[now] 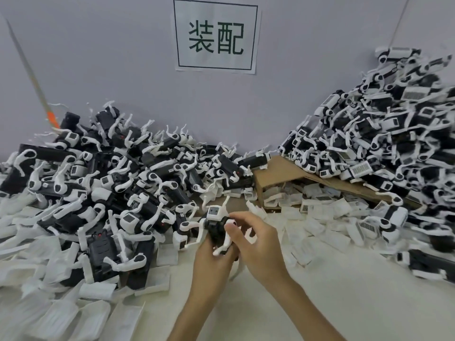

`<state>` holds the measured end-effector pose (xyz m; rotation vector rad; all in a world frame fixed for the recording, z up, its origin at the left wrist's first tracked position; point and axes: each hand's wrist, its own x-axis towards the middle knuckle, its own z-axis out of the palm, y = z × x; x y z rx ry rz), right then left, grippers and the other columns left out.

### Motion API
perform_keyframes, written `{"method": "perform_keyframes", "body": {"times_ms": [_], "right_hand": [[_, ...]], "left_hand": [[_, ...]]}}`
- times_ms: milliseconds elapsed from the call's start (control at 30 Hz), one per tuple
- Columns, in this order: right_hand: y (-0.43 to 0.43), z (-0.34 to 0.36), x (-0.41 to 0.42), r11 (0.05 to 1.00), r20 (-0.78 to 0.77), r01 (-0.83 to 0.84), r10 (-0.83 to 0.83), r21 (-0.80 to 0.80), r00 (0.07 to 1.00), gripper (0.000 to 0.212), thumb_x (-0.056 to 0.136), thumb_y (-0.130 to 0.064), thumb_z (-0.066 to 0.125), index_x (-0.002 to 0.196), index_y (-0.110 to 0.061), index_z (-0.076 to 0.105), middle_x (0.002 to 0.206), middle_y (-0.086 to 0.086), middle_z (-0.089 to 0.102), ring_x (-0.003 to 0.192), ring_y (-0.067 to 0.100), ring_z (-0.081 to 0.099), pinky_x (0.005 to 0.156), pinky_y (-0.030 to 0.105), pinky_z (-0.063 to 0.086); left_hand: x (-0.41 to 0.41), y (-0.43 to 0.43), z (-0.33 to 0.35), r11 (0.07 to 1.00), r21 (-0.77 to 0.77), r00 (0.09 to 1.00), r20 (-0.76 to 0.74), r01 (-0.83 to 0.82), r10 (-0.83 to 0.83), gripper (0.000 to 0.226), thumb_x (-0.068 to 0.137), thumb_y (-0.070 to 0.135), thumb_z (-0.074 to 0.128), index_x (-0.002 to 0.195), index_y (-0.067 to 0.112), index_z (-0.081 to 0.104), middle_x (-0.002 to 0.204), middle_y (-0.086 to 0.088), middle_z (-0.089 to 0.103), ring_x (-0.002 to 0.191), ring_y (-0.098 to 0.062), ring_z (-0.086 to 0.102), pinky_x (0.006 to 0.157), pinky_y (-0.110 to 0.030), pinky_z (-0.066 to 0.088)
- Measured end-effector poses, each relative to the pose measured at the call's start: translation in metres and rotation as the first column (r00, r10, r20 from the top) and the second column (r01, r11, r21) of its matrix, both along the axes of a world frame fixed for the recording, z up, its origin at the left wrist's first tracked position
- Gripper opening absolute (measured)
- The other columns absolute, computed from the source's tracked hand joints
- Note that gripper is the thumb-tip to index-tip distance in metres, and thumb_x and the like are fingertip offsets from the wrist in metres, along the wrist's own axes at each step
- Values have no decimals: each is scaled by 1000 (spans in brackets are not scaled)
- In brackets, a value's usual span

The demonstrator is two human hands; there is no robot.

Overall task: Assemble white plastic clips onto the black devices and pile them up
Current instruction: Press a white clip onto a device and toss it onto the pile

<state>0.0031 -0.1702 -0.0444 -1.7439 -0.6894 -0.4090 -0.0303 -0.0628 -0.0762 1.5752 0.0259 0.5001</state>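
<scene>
A black device [216, 231] with white arms is held above the table in the middle of the view. My left hand [211, 262] grips it from below. My right hand [256, 242] comes in from the right, its thumb pressing on the device's top and its fingers curled around a white plastic clip [251, 236]. A large pile of devices [110, 173] spreads across the left. A taller pile [394, 134] rises at the right against the wall.
A flattened cardboard box [278, 168] lies between the two piles, with white packets [317, 203] spilling under it. More white packets [73, 308] cover the near left of the table. A paper sign [215, 35] hangs on the wall.
</scene>
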Motion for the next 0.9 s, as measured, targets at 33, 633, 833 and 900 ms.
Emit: {"method": "perform_keyframes", "body": {"times_ms": [33, 633, 833, 900], "right_hand": [[-3, 0, 4, 1000, 21, -1, 2, -31, 1000, 20, 94, -52, 53, 108, -44, 66, 101, -25, 68, 101, 2, 63, 82, 10, 44], [-51, -42, 57, 636, 52, 375, -466, -675, 883, 30, 92, -29, 63, 122, -32, 61, 107, -12, 69, 111, 15, 54, 92, 31, 22], [-48, -35, 53, 791, 30, 437, -471, -428, 881, 20, 94, -20, 62, 111, -30, 67, 79, -12, 71, 80, 13, 66, 88, 28, 36], [-47, -33, 51, 861, -67, 416, -452, -291, 889, 27, 94, -11, 56, 102, -32, 70, 70, -10, 66, 66, 11, 61, 67, 19, 43]], "left_hand": [[0, 0, 3, 998, -57, 1000, -4, 4, -5, 20, 91, 23, 72, 110, 29, 67, 91, 9, 77, 83, -9, 74, 65, -19, 55], [0, 14, 1, 871, -481, 957, -190, 103, -219, 19, 71, 23, 78, 89, 17, 82, 105, -7, 78, 98, -16, 73, 96, -33, 49], [3, 16, -2, 872, -484, 956, -216, 74, -200, 26, 91, 23, 70, 115, 13, 73, 109, -6, 77, 103, -19, 71, 90, -30, 50], [3, 16, 0, 865, -497, 952, -222, 73, -209, 23, 93, 20, 68, 113, 13, 72, 108, -6, 77, 97, -18, 73, 85, -29, 50]]}}
